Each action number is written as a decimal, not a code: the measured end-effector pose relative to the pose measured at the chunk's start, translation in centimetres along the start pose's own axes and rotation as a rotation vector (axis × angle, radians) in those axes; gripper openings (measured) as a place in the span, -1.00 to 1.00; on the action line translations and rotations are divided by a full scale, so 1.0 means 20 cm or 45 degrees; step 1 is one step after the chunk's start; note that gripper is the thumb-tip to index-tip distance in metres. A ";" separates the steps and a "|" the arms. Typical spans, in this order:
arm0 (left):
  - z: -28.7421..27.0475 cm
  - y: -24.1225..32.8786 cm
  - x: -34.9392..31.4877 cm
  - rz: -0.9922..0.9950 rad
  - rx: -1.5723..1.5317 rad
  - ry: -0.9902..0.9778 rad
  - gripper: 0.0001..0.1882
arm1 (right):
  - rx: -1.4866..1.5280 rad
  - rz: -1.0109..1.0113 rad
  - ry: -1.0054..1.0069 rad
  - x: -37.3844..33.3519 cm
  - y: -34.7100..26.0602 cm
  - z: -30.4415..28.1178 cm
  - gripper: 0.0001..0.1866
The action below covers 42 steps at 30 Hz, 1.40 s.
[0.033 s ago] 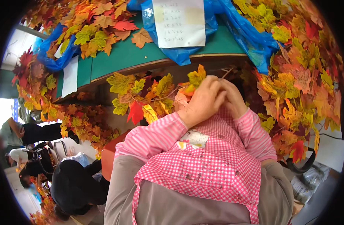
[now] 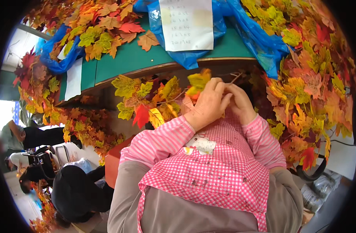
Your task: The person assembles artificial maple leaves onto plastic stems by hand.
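Observation:
In front of my chest, my left hand (image 2: 210, 101) and my right hand (image 2: 242, 103) come together with fingers bent and pinched. Both grip a branch of artificial maple leaves (image 2: 171, 89), whose brown stem end (image 2: 235, 77) pokes up past my right fingers. Green-yellow, orange and red leaves spread out from it to the left of my left hand. A green-yellow leaf (image 2: 199, 80), slightly blurred, stands right by my left fingertips. My fingers hide the exact spot on the stem where they hold it.
Ahead is a green table (image 2: 123, 62) with a wooden edge, bearing blue plastic (image 2: 240, 31) and a white paper sheet (image 2: 185, 27). Leaf heaps (image 2: 302, 89) hang at right and far left. A person in black (image 2: 79, 194) sits at lower left; a red surface (image 2: 117, 159) is beside me.
My fingertips have shifted slightly, with a bit more gap between the two hands. The leaf by my left fingers has tilted left, and the view has moved a little.

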<state>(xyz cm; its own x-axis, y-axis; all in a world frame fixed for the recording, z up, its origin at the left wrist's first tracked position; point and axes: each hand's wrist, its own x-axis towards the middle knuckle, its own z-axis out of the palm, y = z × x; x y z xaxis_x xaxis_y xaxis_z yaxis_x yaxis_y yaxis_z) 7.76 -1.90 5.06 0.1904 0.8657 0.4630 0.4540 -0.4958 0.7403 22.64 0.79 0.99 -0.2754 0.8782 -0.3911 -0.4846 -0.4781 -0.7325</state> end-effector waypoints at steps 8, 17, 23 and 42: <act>-0.06 -0.12 -0.06 -0.218 0.119 -0.257 -0.77 | 0.160 0.179 0.100 -0.02 0.03 0.02 -0.91; -0.09 -0.21 -0.10 -0.059 0.530 -0.266 -0.90 | -0.028 0.101 0.049 0.00 0.06 0.00 -0.87; -0.06 -0.18 -0.11 -0.188 0.493 -0.328 -0.91 | -0.046 0.081 0.026 0.04 0.08 -0.03 -0.85; -0.03 -0.25 -0.06 -0.482 0.083 -0.188 -0.85 | -0.806 -0.320 -0.101 0.04 0.12 -0.01 -0.92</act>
<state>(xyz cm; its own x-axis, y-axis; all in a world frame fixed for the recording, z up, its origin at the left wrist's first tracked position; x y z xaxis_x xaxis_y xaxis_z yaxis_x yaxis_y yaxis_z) 4.62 -0.46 1.11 0.1203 0.9890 0.0857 0.5689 -0.1394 0.8105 21.32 0.42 -1.19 -0.2899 0.9464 -0.1424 0.0307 -0.1395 -0.9897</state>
